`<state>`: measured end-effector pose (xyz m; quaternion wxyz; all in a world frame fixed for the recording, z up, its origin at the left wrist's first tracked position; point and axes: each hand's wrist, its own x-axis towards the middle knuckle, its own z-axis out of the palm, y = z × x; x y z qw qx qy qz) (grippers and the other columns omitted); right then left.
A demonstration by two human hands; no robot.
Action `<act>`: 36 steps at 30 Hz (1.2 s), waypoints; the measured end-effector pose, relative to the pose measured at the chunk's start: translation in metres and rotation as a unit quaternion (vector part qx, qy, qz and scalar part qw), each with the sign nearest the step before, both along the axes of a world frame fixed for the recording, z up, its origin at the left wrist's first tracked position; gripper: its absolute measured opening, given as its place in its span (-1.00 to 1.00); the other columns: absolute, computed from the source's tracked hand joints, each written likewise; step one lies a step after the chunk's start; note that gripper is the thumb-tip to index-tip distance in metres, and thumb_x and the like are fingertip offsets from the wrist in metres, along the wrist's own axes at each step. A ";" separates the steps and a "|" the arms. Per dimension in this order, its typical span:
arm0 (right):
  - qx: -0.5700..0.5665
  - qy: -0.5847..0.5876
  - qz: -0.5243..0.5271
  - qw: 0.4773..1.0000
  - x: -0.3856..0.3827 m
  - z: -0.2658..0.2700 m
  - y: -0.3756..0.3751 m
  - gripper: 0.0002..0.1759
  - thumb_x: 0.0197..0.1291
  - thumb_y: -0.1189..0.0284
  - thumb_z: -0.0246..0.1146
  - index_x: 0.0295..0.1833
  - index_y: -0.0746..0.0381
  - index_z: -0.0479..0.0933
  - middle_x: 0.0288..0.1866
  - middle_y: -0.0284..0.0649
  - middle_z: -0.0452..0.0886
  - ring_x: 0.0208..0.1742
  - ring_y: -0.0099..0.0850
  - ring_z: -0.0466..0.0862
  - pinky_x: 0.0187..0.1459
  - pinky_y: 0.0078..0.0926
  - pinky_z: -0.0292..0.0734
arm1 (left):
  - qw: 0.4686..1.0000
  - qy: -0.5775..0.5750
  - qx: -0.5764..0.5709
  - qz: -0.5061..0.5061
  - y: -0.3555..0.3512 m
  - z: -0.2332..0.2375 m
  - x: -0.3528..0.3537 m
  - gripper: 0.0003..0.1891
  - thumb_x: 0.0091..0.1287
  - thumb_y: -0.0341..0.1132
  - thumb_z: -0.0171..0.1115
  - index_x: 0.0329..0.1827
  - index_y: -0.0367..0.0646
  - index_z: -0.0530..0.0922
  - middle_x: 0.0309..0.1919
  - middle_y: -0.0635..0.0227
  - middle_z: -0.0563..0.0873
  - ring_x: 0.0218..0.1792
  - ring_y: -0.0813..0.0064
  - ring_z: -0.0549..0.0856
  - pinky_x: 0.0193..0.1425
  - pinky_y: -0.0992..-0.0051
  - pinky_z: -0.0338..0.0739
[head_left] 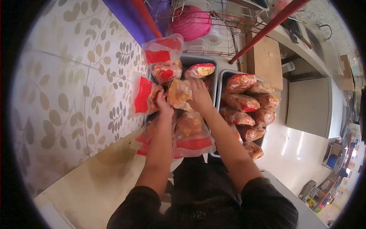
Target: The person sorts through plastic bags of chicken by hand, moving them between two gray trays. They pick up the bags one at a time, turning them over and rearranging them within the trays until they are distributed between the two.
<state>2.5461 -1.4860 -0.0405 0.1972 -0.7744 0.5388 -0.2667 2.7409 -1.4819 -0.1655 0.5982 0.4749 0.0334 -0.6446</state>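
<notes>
A clear plastic bag of orange-yellow food pieces (179, 93) is between my two hands, over the left grey tub (213, 63). My left hand (164, 104) grips its left side, with fingers curled and partly hidden. On the right side, my right hand (199, 96) presses against the bag, fingers pointing away from me. Beside my left hand lies a red-printed bag (143, 95). Nearer my body, another filled bag (191, 131) hangs its red end over the tub's front. More red-marked bags (166, 72) lie at the far side.
A second grey tub (222, 82), to the right, holds several filled bags (241, 102). Behind stands a wire rack (225, 28) with a pink basket (190, 23). A red pole (267, 32) slants across. The leaf-patterned tiled wall (87, 76) borders the left side.
</notes>
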 end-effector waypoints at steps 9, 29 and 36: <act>0.092 0.402 0.210 0.886 0.004 -0.004 -0.026 -0.21 -0.06 0.19 0.48 0.38 -0.02 0.45 0.38 -0.15 0.45 0.44 -0.09 0.38 0.34 0.12 0.35 | 0.647 -0.744 -0.130 -0.108 -0.007 0.025 -0.029 -0.48 0.14 -0.41 0.48 0.17 -0.21 0.51 0.04 0.08 0.65 0.07 0.04 0.67 0.29 0.15 0.49; 0.093 0.331 0.155 0.926 -0.050 -0.042 0.017 -0.76 0.21 0.33 0.19 -0.12 0.15 0.70 -0.01 -0.15 0.67 0.05 -0.20 0.68 -0.17 -0.19 0.64 | 0.505 -0.601 -0.381 -0.489 -0.077 0.119 -0.089 -0.47 0.06 -0.23 0.59 0.14 -0.09 0.66 0.08 0.22 0.66 0.15 0.19 0.67 0.25 0.32 0.55; 0.233 0.148 0.164 0.947 -0.050 0.023 0.082 -0.62 0.10 0.25 0.34 0.04 0.12 0.70 0.23 -0.13 0.59 0.33 -0.08 0.51 0.33 0.03 0.42 | 0.688 -0.551 -0.254 -0.398 -0.047 0.117 -0.045 -0.56 0.25 -0.25 0.50 0.14 -0.25 0.65 0.14 0.06 0.67 0.20 0.21 0.66 0.30 0.33 0.51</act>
